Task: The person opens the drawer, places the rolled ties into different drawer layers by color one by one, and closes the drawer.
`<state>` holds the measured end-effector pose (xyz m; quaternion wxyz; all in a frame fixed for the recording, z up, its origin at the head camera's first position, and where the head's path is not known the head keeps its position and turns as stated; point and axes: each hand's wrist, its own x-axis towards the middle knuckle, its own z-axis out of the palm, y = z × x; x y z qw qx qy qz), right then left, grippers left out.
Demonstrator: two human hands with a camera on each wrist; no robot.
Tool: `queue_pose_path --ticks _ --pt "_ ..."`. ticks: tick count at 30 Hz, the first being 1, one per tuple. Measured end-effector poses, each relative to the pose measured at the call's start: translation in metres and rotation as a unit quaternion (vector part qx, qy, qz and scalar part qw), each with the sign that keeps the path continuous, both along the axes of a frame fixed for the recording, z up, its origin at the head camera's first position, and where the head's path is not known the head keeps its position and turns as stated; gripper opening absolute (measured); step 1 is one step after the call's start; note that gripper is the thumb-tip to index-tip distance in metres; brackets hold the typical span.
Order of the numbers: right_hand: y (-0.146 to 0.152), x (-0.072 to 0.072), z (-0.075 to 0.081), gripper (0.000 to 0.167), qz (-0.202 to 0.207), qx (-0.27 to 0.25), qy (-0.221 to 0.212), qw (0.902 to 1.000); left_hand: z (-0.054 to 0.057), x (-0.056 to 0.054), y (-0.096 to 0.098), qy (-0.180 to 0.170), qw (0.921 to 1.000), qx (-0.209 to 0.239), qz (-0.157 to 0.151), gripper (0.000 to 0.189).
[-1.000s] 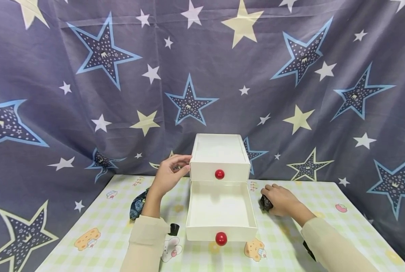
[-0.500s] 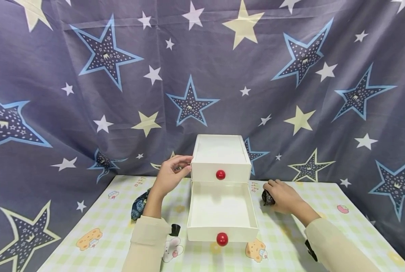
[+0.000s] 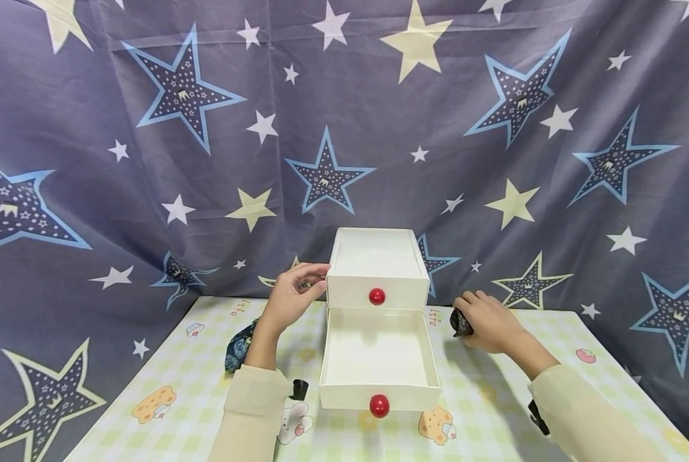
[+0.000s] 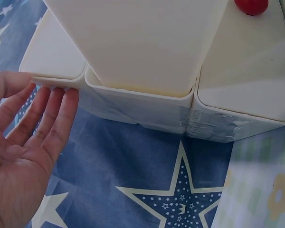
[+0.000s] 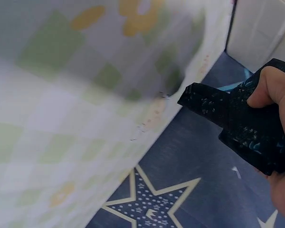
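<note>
Your left hand (image 3: 289, 296) is released, extended fingers touching the left side of the white cabinet (image 3: 373, 251). Your right hand (image 3: 490, 323) is grasping a dark patterned bundle (image 5: 254, 118), right of the cabinet, apart from it. Drawer (image 3: 344, 396) below the cabinet's top one is out, front facing you. Blue patterned bundle (image 3: 240, 350) on the desk (image 3: 194, 410), left of the cabinet, part hidden by your forearm (image 3: 261, 350).

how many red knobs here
3: top knob on the upper drawer, middle knob on the open drawer, bottom knob on the lowest drawer, seen only from the left wrist.
</note>
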<state>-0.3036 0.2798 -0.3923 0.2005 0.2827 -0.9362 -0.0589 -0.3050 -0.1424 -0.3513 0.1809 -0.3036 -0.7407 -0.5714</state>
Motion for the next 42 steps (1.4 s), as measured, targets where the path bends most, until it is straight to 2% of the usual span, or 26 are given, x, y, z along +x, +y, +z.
queue_pose_path --ticks 5,8,16,25,42 --pt "-0.003 0.007 0.014 0.057 0.006 0.002 0.003 1.0 -0.01 -0.014 -0.002 -0.008 1.0 -0.002 0.002 0.033" --pt "-0.005 0.012 0.023 0.058 0.011 0.001 0.009 0.9999 -0.011 -0.016 -0.003 -0.01 0.9999 -0.002 -0.001 0.033" --pt "-0.011 0.027 0.047 0.058 0.02 0.004 0.022 0.9996 -0.011 -0.016 -0.004 -0.01 0.9999 0.0 -0.005 0.032" --pt "-0.018 0.048 0.07 0.057 0.03 -0.019 0.023 0.9991 -0.012 -0.017 -0.005 -0.009 0.9999 0.001 -0.011 0.032" --pt "-0.041 0.084 0.107 0.057 0.073 -0.038 0.044 0.9957 -0.012 -0.017 -0.005 -0.015 0.9998 0.005 -0.01 0.033"
